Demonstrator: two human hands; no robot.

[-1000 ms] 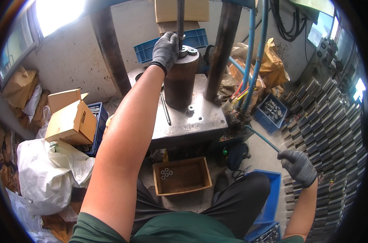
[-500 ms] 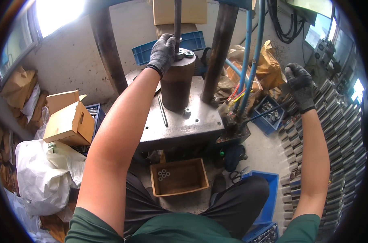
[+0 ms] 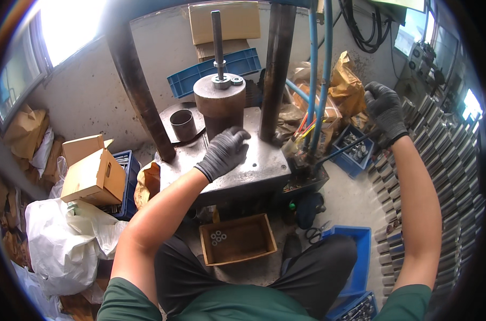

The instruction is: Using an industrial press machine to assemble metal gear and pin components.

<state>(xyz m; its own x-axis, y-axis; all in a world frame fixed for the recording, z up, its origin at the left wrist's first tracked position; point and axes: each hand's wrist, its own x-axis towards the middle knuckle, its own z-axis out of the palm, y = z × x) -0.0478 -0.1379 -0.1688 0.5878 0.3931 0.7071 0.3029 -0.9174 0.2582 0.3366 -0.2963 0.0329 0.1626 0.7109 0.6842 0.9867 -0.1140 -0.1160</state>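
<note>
My left hand [image 3: 224,152], in a dark grey glove, is over the front of a metal press plate [image 3: 272,159]. Its fingers are curled; whatever they grip is hidden beneath the hand. Behind it a thick steel cylinder [image 3: 220,99] stands on the plate. On the cylinder's top an upright dark rod [image 3: 217,37] passes through a metal ring [image 3: 219,63], with a wider ring [image 3: 220,83] at its foot. A small bearing-like ring [image 3: 236,81] lies beside that one. My right hand [image 3: 386,111], gloved too, is closed at the end of a thin dark lever [image 3: 347,150].
An open metal sleeve [image 3: 183,126] stands left of the cylinder, between two steel columns. Below the plate is a wooden box [image 3: 240,259] with several small rings. At right, blue bins [image 3: 355,254] and stacked metal tubes [image 3: 414,187]; at left, a cardboard box [image 3: 95,176] and white bag [image 3: 66,241].
My left hand has left the rod on top of the cylinder and come down to the plate's front, over the spot where a small ring stood. The right hand stays at the lever.
</note>
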